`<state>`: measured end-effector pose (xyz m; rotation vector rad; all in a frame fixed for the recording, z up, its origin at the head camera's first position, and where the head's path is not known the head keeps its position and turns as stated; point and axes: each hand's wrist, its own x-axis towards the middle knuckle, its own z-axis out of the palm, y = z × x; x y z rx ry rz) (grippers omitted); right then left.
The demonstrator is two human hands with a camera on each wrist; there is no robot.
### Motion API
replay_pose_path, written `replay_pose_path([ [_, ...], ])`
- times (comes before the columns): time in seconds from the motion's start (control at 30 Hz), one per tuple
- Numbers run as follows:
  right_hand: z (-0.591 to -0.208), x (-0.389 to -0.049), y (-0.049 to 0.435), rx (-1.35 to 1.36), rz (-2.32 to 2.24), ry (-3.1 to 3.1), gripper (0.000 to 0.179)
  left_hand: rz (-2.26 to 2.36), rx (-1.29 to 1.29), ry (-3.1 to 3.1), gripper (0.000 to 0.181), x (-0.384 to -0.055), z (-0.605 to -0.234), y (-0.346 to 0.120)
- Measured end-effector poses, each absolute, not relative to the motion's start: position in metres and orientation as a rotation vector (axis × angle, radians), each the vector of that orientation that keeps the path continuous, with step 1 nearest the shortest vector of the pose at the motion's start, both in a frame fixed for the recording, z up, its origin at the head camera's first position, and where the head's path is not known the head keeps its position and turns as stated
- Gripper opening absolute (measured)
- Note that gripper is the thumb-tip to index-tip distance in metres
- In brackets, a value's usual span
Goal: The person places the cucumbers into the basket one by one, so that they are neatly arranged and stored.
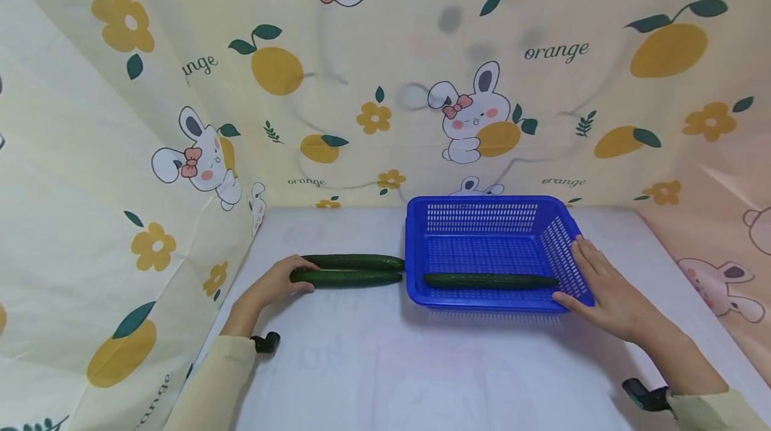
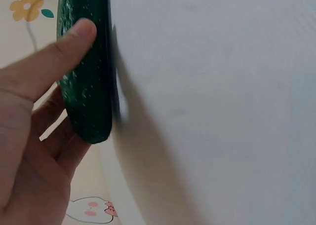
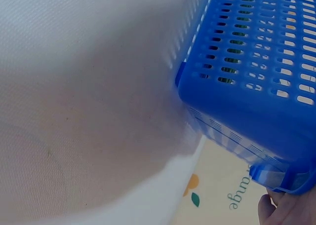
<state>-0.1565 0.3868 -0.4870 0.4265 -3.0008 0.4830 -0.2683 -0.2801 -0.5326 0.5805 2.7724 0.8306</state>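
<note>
On the left, two dark green cucumbers lie side by side on the white table. My left hand (image 1: 280,282) holds the left end of the nearer cucumber (image 1: 355,278). In the left wrist view the thumb presses this cucumber (image 2: 86,82) on one side, with fingers on the other. The farther cucumber (image 1: 361,262) lies right behind it. My right hand (image 1: 608,294) rests with fairly straight fingers on the right rim of a blue plastic basket (image 1: 482,301), thumb at the near corner. Inside the basket, a third cucumber (image 1: 490,281) lies along the near side.
A white-covered table (image 1: 337,357) carries everything. Behind it and at both sides hangs a cream sheet (image 1: 361,36) printed with rabbits, oranges and flowers. The basket's left wall stands close to the right ends of the two cucumbers.
</note>
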Motion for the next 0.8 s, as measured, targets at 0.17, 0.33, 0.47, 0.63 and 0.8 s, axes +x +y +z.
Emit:
replay_pose_path([
  [0.17,-0.487,-0.157,0.387,0.423,0.473,-3.002,0.113,0.867,0.553,2.757,0.040,-0.262,-0.527,-0.283],
  [0.33,-0.486,-0.157,0.386,0.420,0.470,-2.998,0.112,0.891,0.569,2.757,0.039,-0.255,-0.520,-0.281],
  [0.47,-0.485,-0.157,0.386,0.420,0.467,-2.994,0.113,0.921,0.598,2.770,0.036,-0.248,-0.515,-0.279],
  [0.63,-0.485,-0.157,0.386,0.421,0.470,-2.991,0.113,0.946,0.589,2.778,0.035,-0.241,-0.508,-0.277],
  [0.8,-0.487,-0.156,0.386,0.430,0.496,-2.992,0.112,0.945,0.585,2.806,0.034,-0.232,-0.497,-0.280],
])
